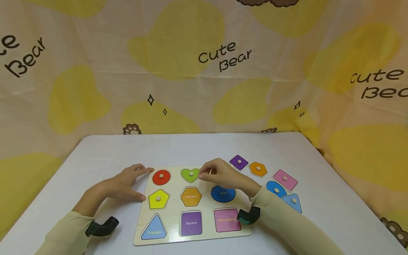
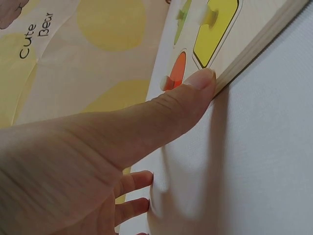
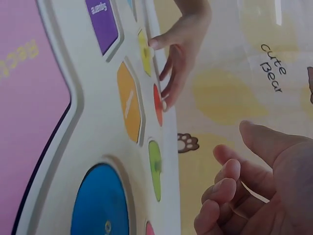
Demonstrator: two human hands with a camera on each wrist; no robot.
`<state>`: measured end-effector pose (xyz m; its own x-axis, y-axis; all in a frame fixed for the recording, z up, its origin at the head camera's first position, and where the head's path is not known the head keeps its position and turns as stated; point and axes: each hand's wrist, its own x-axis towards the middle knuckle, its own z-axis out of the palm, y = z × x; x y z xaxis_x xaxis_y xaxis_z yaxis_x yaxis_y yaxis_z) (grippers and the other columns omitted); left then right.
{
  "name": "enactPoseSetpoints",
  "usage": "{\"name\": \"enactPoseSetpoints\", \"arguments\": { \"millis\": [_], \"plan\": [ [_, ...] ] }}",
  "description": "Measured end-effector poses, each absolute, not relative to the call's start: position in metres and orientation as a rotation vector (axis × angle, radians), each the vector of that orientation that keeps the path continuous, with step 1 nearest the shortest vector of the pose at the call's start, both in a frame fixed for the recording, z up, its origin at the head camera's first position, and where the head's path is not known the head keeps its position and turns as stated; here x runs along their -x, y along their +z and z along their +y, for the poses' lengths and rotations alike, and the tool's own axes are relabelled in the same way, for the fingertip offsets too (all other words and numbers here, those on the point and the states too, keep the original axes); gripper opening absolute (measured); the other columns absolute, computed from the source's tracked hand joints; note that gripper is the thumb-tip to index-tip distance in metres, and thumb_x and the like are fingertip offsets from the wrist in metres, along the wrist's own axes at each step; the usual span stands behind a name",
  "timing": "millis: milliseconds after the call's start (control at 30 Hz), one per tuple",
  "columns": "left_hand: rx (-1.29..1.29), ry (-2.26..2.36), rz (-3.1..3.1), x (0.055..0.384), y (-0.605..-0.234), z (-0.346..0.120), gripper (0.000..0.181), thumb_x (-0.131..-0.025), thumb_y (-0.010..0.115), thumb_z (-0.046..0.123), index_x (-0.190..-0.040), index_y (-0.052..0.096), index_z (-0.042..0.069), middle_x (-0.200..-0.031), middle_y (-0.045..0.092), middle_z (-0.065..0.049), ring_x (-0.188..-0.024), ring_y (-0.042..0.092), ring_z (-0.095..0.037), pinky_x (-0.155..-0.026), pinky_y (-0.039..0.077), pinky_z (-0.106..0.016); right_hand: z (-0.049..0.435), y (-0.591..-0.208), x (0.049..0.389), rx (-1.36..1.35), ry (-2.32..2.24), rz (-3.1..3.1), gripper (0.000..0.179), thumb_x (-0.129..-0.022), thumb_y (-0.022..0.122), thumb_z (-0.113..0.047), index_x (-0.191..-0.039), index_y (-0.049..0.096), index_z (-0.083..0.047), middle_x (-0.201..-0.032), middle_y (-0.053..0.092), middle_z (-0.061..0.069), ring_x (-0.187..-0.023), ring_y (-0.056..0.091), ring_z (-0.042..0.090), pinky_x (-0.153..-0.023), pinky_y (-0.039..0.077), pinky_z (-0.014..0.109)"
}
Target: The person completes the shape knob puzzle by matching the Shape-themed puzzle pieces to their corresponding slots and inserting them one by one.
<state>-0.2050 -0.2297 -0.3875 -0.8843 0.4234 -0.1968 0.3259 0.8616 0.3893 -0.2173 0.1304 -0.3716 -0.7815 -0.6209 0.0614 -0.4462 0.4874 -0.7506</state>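
A wooden shape puzzle board [image 1: 174, 226] lies on the white table. The red circle [image 1: 160, 177], the green heart [image 1: 190, 175] and the yellow pentagon [image 1: 158, 199], each with a pale knob, sit in their recesses. At the board's left edge rests my left hand [image 1: 125, 182]; its thumb [image 2: 190, 90] touches the edge beside the pentagon, and a finger reaches the far left corner. My right hand [image 1: 221, 174] hovers over the far right of the board, fingers loosely bent, just right of the heart. Nothing shows between its fingers [image 3: 227, 188]. It hides the far right corner from the head view.
Right of the board lie a purple square [image 1: 239, 162], an orange hexagon [image 1: 258, 169], a pink rectangle [image 1: 285, 180], a blue oval [image 1: 276, 190] and a light blue triangle [image 1: 293, 203]. Printed recesses include Triangle [image 1: 154, 228], Square [image 1: 191, 223] and Hexagon [image 1: 191, 197]. A patterned cloth hangs behind.
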Motion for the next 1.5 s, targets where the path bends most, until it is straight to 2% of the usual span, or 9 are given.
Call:
{"name": "enactPoseSetpoints", "arguments": {
  "millis": [400, 600, 800, 967, 1133, 1267, 1500],
  "plan": [
    [-0.549, 0.5, 2.763, 0.204, -0.388, -0.229, 0.096, -0.071, 0.088, 0.046, -0.153, 0.044, 0.021, -0.156, 0.033, -0.03, -0.14, 0.032, -0.056, -0.104, 0.035, -0.079, 0.152, -0.378, 0.217, 0.845, -1.181, 2.544, 0.019, -0.098, 0.066, -0.019, -0.107, 0.075, -0.005, -0.084, 0.064, 0.002, -0.078, 0.052, 0.014, -0.066, 0.044, 0.017],
    [-0.545, 0.515, 2.756, 0.204, -0.388, -0.228, 0.096, -0.071, 0.088, 0.045, -0.153, 0.044, 0.02, -0.156, 0.033, -0.03, -0.141, 0.032, -0.056, -0.104, 0.035, -0.079, 0.158, -0.38, 0.221, 0.825, -1.194, 2.557, 0.02, -0.098, 0.066, -0.019, -0.108, 0.075, -0.003, -0.086, 0.067, 0.004, -0.079, 0.053, 0.016, -0.067, 0.044, 0.018],
    [-0.553, 0.505, 2.759, 0.204, -0.387, -0.23, 0.096, -0.071, 0.088, 0.045, -0.153, 0.044, 0.02, -0.156, 0.033, -0.031, -0.14, 0.032, -0.056, -0.105, 0.035, -0.079, 0.173, -0.376, 0.23, 0.786, -1.189, 2.594, 0.021, -0.098, 0.066, -0.021, -0.108, 0.075, -0.005, -0.094, 0.07, 0.007, -0.082, 0.055, 0.015, -0.065, 0.048, 0.019],
    [-0.565, 0.504, 2.767, 0.205, -0.388, -0.231, 0.096, -0.071, 0.088, 0.046, -0.153, 0.044, 0.02, -0.156, 0.033, -0.032, -0.14, 0.031, -0.058, -0.105, 0.035, -0.079, 0.196, -0.368, 0.241, 0.75, -1.19, 2.491, 0.027, -0.098, 0.065, -0.018, -0.117, 0.071, 0.0, -0.105, 0.07, 0.014, -0.083, 0.058, 0.019, -0.069, 0.056, 0.027],
    [-0.563, 0.502, 2.766, 0.206, -0.389, -0.23, 0.096, -0.071, 0.088, 0.046, -0.153, 0.044, 0.02, -0.156, 0.033, -0.032, -0.14, 0.031, -0.057, -0.104, 0.035, -0.079, 0.225, -0.363, 0.253, 0.723, -1.209, 2.45, 0.03, -0.097, 0.066, -0.012, -0.121, 0.068, 0.005, -0.107, 0.069, 0.022, -0.084, 0.06, 0.024, -0.073, 0.055, 0.027],
    [-0.557, 0.511, 2.757, 0.205, -0.39, -0.23, 0.096, -0.071, 0.088, 0.045, -0.153, 0.044, 0.021, -0.157, 0.033, -0.031, -0.141, 0.031, -0.057, -0.105, 0.035, -0.079, 0.248, -0.363, 0.262, 0.69, -1.174, 2.478, 0.031, -0.097, 0.066, -0.015, -0.122, 0.069, 0.003, -0.118, 0.069, 0.023, -0.095, 0.064, 0.028, -0.079, 0.057, 0.028],
    [-0.57, 0.494, 2.766, 0.206, -0.39, -0.231, 0.096, -0.071, 0.088, 0.046, -0.153, 0.044, 0.02, -0.155, 0.034, -0.032, -0.14, 0.032, -0.057, -0.105, 0.035, -0.079, 0.284, -0.366, 0.274, 0.585, -1.133, 2.528, 0.038, -0.097, 0.066, -0.016, -0.131, 0.064, 0.001, -0.126, 0.065, 0.023, -0.109, 0.059, 0.026, -0.089, 0.054, 0.028]
  ]
}}
